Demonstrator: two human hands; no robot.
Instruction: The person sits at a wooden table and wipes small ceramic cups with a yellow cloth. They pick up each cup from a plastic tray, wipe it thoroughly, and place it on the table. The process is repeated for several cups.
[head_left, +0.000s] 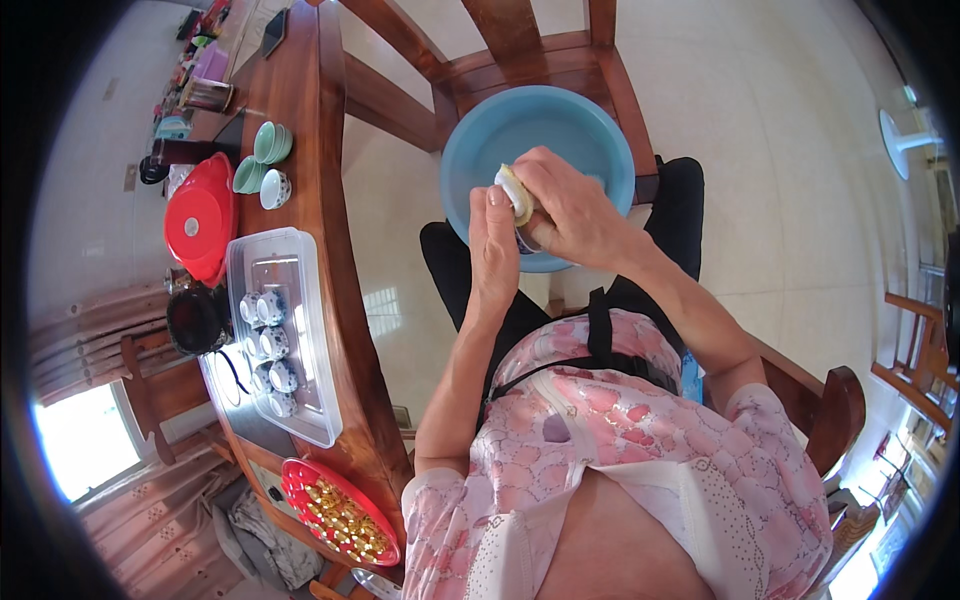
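Note:
A blue plastic basin (538, 105) stands on the seat of a wooden chair, with what looks like water in it. Over its near side, my left hand (495, 247) holds a small white cup (527, 241) with dark blue pattern, mostly hidden by the fingers. My right hand (574, 210) grips a white and yellow sponge or cloth (514, 196) against the cup. Whether the sponge reaches inside the cup cannot be told.
On the wooden table (300, 112) at left are green bowls (271, 142), a patterned white cup (275, 189), a red plastic lid or tray (199, 217) and a clear plastic tray (319, 300) holding several patterned cups (274, 343). A red tray of gold-wrapped pieces (289, 480) lies nearer.

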